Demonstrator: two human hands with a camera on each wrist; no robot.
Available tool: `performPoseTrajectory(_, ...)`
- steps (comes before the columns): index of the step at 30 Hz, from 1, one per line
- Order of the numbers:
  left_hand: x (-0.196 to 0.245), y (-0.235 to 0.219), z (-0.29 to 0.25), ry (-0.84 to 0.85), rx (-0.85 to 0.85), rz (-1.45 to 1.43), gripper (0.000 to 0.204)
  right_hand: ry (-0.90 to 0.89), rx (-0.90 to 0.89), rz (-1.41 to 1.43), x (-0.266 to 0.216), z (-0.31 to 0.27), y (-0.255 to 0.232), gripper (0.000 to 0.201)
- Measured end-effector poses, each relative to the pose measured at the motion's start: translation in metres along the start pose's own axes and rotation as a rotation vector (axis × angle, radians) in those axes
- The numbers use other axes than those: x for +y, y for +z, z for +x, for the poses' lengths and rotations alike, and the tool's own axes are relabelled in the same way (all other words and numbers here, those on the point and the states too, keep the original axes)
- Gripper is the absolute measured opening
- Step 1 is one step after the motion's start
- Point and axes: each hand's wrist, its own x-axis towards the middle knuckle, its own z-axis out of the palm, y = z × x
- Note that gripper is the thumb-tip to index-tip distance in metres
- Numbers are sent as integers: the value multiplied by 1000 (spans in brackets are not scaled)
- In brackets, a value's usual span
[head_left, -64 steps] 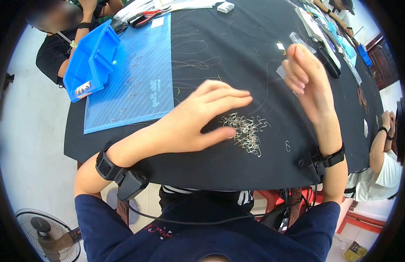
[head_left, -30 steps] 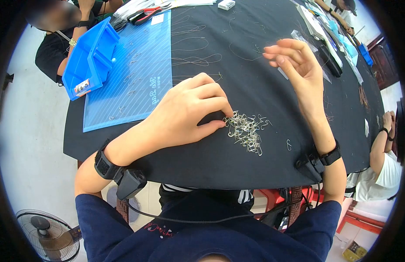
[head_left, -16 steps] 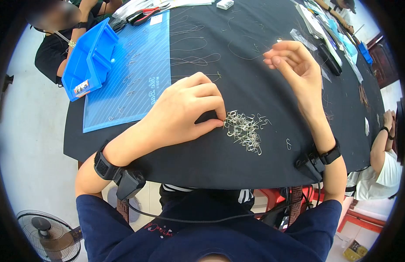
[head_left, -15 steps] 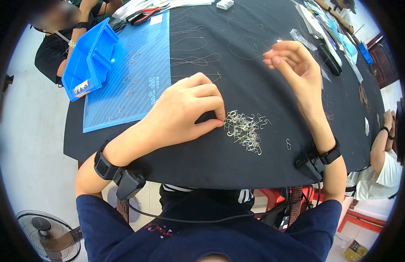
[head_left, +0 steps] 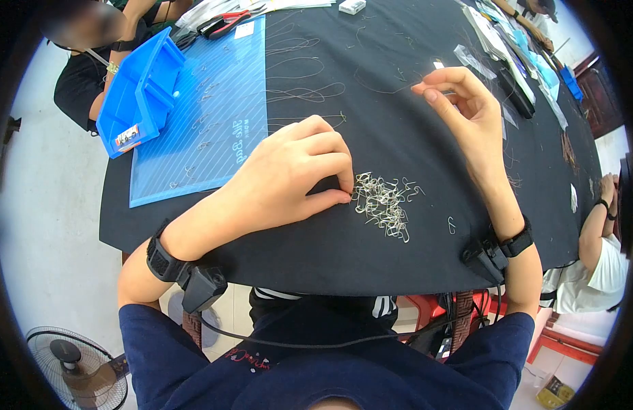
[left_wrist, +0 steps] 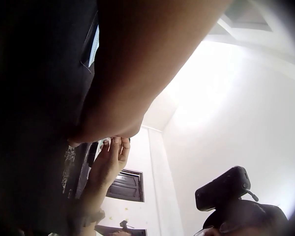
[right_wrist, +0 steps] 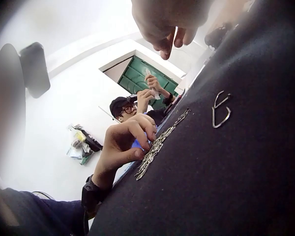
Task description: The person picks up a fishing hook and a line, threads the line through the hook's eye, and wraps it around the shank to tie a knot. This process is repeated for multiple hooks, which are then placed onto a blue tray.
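Note:
On the black tabletop lies a heap of metal fish hooks [head_left: 385, 208], also seen in the right wrist view. My left hand [head_left: 296, 167] is at the heap's left edge, thumb and forefinger pinching a hook there; the fingertips cover most of it. My right hand [head_left: 470, 113] is raised over the table to the right, beyond the heap. Its thumb and forefinger pinch a thin fishing line [head_left: 378, 91], which curves away to the left. A loose hook [right_wrist: 220, 113] lies apart from the heap, toward my right wrist.
At left, a blue file bag [head_left: 214, 157] carries rows of hooks, their looped lines trailing right. A blue parts bin [head_left: 142, 96] sits on it, with red-handled pliers [head_left: 224, 26] at its far end. Papers and plastic sleeves [head_left: 490, 41] lie far right. Other people sit around the table.
My left hand has gone from spread over the heap to pinching at its left edge. My right hand has turned, fingertips now leftward; its fingers have lately curled more.

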Motion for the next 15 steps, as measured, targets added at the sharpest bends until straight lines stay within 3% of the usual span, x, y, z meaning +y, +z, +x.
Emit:
performPoseTrajectory(12, -3, 2, 0, -96, 23, -52, 15, -4, -24, -8, 3, 0, 0, 15)
performPoseTrajectory(15, -3, 0, 0, -31, 9, -33, 15, 12, -29, 0, 2, 0, 1, 15)
